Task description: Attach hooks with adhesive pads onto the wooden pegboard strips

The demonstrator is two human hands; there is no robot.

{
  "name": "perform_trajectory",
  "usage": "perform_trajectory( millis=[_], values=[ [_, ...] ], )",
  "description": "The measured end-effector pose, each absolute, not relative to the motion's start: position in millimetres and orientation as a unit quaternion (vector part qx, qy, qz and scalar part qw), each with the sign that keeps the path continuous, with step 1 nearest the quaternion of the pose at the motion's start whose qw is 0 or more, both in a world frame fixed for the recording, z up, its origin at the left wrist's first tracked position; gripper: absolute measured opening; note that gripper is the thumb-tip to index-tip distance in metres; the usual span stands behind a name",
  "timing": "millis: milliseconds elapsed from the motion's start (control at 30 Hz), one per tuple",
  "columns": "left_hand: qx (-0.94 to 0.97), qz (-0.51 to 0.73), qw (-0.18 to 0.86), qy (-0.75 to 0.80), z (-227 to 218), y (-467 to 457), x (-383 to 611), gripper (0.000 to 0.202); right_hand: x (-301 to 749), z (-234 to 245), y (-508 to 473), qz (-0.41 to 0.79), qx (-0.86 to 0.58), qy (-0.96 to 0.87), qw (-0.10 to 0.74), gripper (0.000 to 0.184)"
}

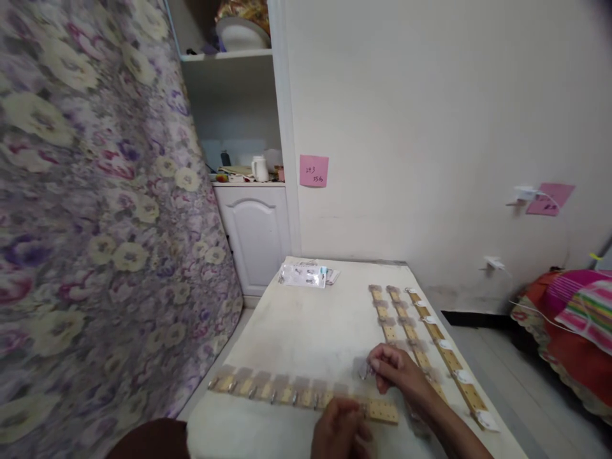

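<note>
A long tan perforated strip [306,393] lies across the near side of the white table [306,325], with several small clear pieces set along it. My left hand [340,432] rests on the strip's right part, fingers curled and blurred. My right hand [399,375] hovers just above and right of it, its fingers pinched on a small clear piece [362,368]. Three more tan strips [415,347] lie side by side to the right, running away from me; the rightmost carries white round pieces.
A clear plastic packet [306,275] lies at the table's far edge. A floral curtain [95,223] hangs on the left. A white cabinet [255,229] and shelf stand behind. Pink notes [313,171] are stuck on the wall. Bright bedding [574,325] is at right.
</note>
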State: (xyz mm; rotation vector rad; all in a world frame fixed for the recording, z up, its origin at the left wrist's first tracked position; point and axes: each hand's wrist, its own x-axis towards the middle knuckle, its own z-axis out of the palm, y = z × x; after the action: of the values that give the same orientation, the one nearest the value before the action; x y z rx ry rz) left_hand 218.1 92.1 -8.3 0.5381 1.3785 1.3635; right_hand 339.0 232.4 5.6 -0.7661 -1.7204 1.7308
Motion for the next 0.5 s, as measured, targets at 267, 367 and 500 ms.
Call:
perform_trajectory(
  millis=[267,367,500],
  values=[
    [0.277,0.630,0.443,0.574,22.4,100.4,214.0,0.039,342.3,11.2,216.2,0.680,-0.245,-0.632,0.280,0.032],
    [0.263,0.636,0.455,0.565,28.6,101.3,217.7,0.037,340.2,11.6,210.3,0.684,-0.234,-0.626,0.292,0.030],
    [0.257,0.639,0.465,0.557,29.5,102.8,220.1,0.036,336.7,6.3,207.2,0.677,-0.226,-0.630,0.308,0.029]
  ],
)
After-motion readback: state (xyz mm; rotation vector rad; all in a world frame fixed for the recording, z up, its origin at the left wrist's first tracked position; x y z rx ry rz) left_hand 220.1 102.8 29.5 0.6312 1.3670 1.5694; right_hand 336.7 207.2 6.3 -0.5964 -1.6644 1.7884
